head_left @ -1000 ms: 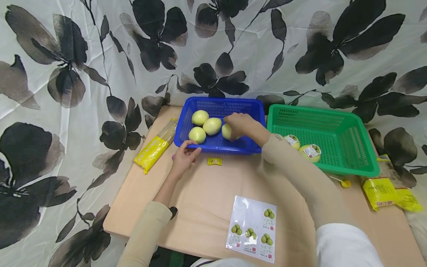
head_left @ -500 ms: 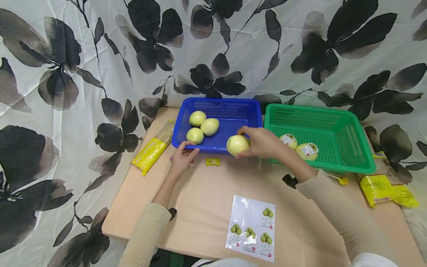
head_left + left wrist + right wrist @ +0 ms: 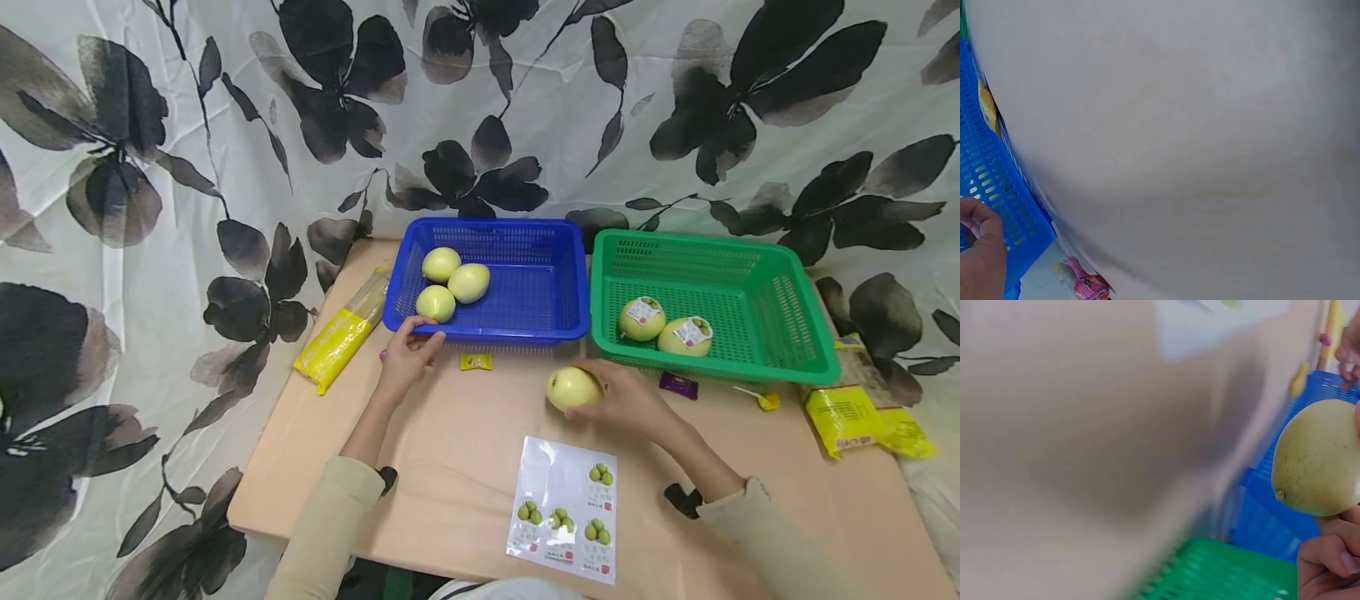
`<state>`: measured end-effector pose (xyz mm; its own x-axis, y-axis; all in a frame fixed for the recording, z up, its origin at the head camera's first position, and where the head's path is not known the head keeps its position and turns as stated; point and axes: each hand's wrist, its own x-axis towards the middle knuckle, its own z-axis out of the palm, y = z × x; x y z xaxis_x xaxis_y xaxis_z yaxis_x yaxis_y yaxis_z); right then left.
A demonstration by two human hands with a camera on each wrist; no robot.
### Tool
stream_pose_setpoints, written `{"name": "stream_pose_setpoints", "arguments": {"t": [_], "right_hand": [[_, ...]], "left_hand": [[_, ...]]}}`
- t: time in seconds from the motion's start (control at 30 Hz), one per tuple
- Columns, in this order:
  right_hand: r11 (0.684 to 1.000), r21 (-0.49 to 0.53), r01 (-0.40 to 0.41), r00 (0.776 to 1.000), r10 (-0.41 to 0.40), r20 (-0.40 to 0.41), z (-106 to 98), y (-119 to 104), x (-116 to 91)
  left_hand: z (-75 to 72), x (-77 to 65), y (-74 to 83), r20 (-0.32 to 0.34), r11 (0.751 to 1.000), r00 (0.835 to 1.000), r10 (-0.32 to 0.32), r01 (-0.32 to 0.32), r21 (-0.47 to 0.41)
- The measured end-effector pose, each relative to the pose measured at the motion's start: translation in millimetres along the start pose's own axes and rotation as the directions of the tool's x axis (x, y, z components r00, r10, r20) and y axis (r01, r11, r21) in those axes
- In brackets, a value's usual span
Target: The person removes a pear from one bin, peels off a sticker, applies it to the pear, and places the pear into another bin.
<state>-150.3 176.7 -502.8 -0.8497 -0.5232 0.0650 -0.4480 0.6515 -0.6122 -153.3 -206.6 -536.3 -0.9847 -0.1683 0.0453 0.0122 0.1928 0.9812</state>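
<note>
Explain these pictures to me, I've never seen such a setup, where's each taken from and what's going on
There's no machine: these are a person's bare left hand and right hand. The wide picture comes from a camera worn on the head, looking forward and down. The two smaller ones come from cameras on the wrists, one on each. On the table stand a blue basket with three pale fruits and a green basket with two stickered fruits. A printed sheet lies toward the near edge, with yellow packets to either side. The right hand holds another fruit in front of the baskets; the left hand grips the blue basket's front rim.
</note>
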Motion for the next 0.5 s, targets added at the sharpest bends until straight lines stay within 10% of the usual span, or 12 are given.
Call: {"name": "stream_pose_setpoints", "arguments": {"t": [0.5], "right_hand": [[0.998,0.034,-0.060,0.998,0.060,0.006,22,22,-12]], "left_hand": [[1.1,0.8,-0.7,0.000,1.000,1.000,0.002,-0.002,0.004]]}}
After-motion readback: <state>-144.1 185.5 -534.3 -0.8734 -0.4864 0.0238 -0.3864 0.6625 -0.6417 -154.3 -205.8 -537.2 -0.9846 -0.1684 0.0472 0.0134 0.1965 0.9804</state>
